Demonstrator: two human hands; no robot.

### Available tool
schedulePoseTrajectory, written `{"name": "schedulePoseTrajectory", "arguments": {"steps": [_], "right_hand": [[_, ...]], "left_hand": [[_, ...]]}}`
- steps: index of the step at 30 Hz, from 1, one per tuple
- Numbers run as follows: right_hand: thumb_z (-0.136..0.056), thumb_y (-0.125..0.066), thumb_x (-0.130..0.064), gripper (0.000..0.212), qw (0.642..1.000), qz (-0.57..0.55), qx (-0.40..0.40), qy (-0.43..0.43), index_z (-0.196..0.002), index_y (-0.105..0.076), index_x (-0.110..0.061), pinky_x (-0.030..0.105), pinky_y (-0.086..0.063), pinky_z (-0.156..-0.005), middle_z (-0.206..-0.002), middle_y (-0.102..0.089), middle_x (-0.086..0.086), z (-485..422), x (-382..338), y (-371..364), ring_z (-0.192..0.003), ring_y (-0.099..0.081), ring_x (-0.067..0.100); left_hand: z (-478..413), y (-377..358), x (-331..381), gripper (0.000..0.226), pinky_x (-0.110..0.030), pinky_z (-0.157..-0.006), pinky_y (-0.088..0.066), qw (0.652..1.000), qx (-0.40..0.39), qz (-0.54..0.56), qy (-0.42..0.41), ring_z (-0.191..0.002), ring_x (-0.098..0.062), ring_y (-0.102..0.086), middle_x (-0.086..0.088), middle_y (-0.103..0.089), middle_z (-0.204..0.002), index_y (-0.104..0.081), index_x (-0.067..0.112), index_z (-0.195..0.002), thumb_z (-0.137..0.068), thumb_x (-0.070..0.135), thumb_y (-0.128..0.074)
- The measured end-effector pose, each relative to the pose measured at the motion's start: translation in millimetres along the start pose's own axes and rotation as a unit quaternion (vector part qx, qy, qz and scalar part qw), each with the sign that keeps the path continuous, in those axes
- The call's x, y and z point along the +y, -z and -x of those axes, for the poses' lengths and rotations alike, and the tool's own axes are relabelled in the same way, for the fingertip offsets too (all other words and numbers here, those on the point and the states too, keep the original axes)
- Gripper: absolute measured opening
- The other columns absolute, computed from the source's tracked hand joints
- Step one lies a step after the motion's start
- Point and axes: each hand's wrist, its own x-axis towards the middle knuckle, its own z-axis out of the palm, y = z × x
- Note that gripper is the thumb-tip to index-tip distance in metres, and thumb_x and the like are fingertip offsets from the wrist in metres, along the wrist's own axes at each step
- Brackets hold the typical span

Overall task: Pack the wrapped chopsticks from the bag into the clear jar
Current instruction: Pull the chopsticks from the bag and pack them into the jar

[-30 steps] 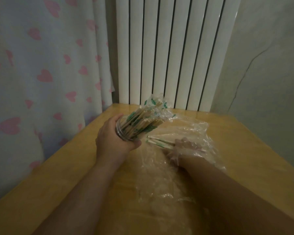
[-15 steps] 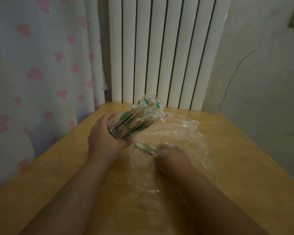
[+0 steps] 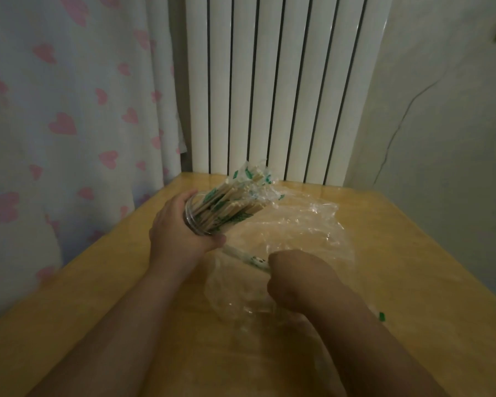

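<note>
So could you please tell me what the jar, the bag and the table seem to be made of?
The jar looks like clear plastic or glass; its ridged rim shows the chopsticks through it. The bag is thin clear plastic film, crinkled and shiny. The table looks like glossy yellowish wood or laminate.

Both bare forearms reach forward; the left hand (image 3: 181, 233) is curled in a wraparound grip, the right hand (image 3: 295, 279) fisted, knuckles up.

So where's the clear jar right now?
In the head view, the clear jar sits left of centre, tilted and gripped by the left hand, above the table, beside the plastic bag.
</note>
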Motion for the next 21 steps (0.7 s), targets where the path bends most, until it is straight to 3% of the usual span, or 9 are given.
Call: {"name": "schedulePoseTrajectory", "arguments": {"steps": [7,10,13,17,19,21], "right_hand": [[-0.092,-0.057,-0.027,0.009,0.997,0.024,0.072,0.032,-0.095,-0.065,-0.024,0.028,-0.048,-0.059,-0.078,-0.059,-0.003,21.5,-3.7,17.2,-0.07,-0.059,0.017],[-0.093,-0.057,-0.029,0.008,0.987,0.06,0.137,0.06,-0.094,-0.064,-0.027,0.029,-0.05,-0.062,-0.073,-0.057,-0.005,33.5,-6.6,30.7,-0.066,-0.057,0.015],[-0.092,-0.052,-0.04,0.015,0.973,0.058,0.204,0.085,-0.084,-0.058,-0.028,0.028,-0.047,-0.059,-0.068,-0.053,-0.007,42.5,-7.8,43.8,-0.061,-0.052,0.012],[-0.087,-0.05,-0.051,0.026,0.941,0.05,0.314,0.112,-0.078,-0.054,-0.027,0.026,-0.037,-0.054,-0.063,-0.048,-0.009,39.3,-4.6,45.7,-0.057,-0.045,0.01],[-0.084,-0.05,-0.053,0.028,0.912,0.064,0.382,0.136,-0.074,-0.058,-0.028,0.029,-0.033,-0.059,-0.066,-0.049,-0.01,32.2,-0.8,41.6,-0.062,-0.042,0.013],[-0.083,-0.045,-0.053,0.035,0.891,0.07,0.422,0.152,-0.078,-0.065,-0.025,0.036,-0.036,-0.069,-0.08,-0.055,-0.005,25.6,4.7,36.9,-0.076,-0.045,0.018]], "left_hand": [[1.4,0.1,0.1,0.096,-0.051,-0.094,-0.046,1.0,-0.002,0.01,-0.001,-0.116,-0.022,-0.053,0.008,-0.056,-0.124,-0.047,0.037,-0.129,-0.043,0.037,-0.091],[-0.3,0.4,-0.6,0.098,-0.051,-0.094,-0.047,1.0,-0.007,0.015,0.012,-0.116,-0.023,-0.053,0.006,-0.057,-0.124,-0.047,0.038,-0.129,-0.042,0.036,-0.092],[-2.6,1.4,-0.6,0.099,-0.049,-0.094,-0.048,1.0,-0.004,0.019,0.023,-0.114,-0.023,-0.055,0.005,-0.059,-0.123,-0.047,0.038,-0.129,-0.038,0.049,-0.084],[-2.9,2.3,-0.5,0.084,-0.047,-0.095,-0.047,1.0,0.004,0.022,0.02,-0.113,-0.023,-0.056,0.004,-0.058,-0.123,-0.05,0.033,-0.13,-0.051,0.052,-0.067],[-2.3,1.9,-2.5,0.08,-0.048,-0.095,-0.047,1.0,0.001,0.015,0.014,-0.113,-0.023,-0.056,0.004,-0.058,-0.124,-0.047,0.035,-0.131,-0.057,0.046,-0.073],[-1.7,2.1,-2.5,0.09,-0.049,-0.096,-0.047,1.0,-0.007,0.013,0.005,-0.116,-0.024,-0.054,0.003,-0.056,-0.128,-0.042,0.035,-0.135,-0.053,0.045,-0.079]]}}
